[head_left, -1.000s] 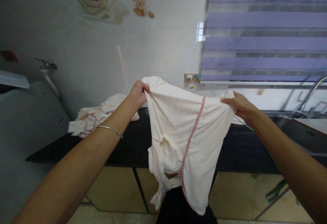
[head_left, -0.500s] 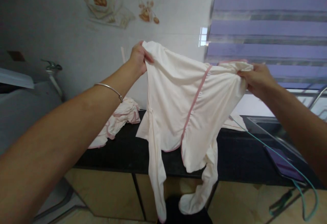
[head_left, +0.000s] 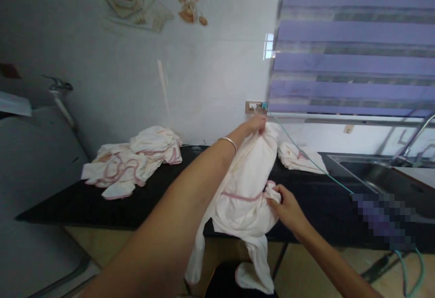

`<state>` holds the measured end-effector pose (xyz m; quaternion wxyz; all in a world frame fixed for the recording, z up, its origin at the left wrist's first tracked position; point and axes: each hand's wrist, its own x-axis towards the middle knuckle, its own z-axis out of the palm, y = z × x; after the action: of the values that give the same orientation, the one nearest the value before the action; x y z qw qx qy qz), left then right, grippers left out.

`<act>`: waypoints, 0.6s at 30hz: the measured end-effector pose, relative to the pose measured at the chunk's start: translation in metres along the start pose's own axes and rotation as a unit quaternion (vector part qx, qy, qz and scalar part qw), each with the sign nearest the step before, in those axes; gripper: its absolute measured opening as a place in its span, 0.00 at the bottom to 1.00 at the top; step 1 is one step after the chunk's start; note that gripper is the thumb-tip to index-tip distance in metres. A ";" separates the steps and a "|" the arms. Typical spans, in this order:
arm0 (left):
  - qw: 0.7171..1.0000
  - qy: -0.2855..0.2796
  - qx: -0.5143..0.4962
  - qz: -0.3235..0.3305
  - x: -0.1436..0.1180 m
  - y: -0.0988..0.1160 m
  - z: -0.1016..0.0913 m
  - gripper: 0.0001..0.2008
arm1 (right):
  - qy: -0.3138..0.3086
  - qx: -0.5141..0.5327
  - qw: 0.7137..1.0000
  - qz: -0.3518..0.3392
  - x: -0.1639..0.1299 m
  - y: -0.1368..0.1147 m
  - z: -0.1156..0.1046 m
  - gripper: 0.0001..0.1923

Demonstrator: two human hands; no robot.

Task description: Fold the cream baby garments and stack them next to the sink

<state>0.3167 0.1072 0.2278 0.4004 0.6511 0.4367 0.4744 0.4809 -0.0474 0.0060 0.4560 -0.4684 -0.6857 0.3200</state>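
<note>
A white long-sleeved top with pink trim hangs from my two hands over the black counter. My left hand, with a silver bangle on its wrist, pinches the garment's upper edge near the wall. Lower and to the right, my right hand grips a bunched part with pink edging. Both sleeves dangle past the counter's front edge. Part of the top lies behind my left forearm.
At left on the counter is a heap of similar white garments. A folded white garment lies behind right. A green cable runs from the wall socket to a blurred phone beside the sink.
My left hand has moved right, toward the wall socket. My right hand has come down and left. The top, earlier spread wide between them, is now turned and bunched lower.
</note>
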 end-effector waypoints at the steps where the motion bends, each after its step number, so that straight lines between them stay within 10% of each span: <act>1: 0.999 -0.015 0.020 -0.033 -0.009 -0.024 0.008 0.09 | -0.007 -0.021 1.000 0.011 -0.007 0.012 0.002 0.10; 5: 0.994 -0.027 0.058 -0.088 -0.050 -0.089 0.005 0.04 | -0.057 -0.096 0.994 0.009 -0.023 0.041 -0.022 0.23; 11: 0.987 -0.060 0.034 -0.145 -0.167 -0.114 -0.055 0.17 | -0.020 -0.217 0.974 -0.053 0.008 0.015 -0.072 0.31; 14: 0.963 -0.106 -0.120 -0.218 -0.254 -0.128 -0.076 0.21 | -0.087 -0.212 0.965 -0.129 0.034 -0.013 -0.054 0.20; 18: 0.946 -0.064 -0.202 -0.245 -0.353 -0.157 -0.066 0.23 | -0.215 -0.156 0.942 -0.206 0.058 -0.038 0.022 0.18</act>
<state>0.1639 -0.1733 0.0014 0.6543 0.4586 0.4514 0.3973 0.4385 -0.0072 0.0495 0.2744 -0.3021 -0.8905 0.2011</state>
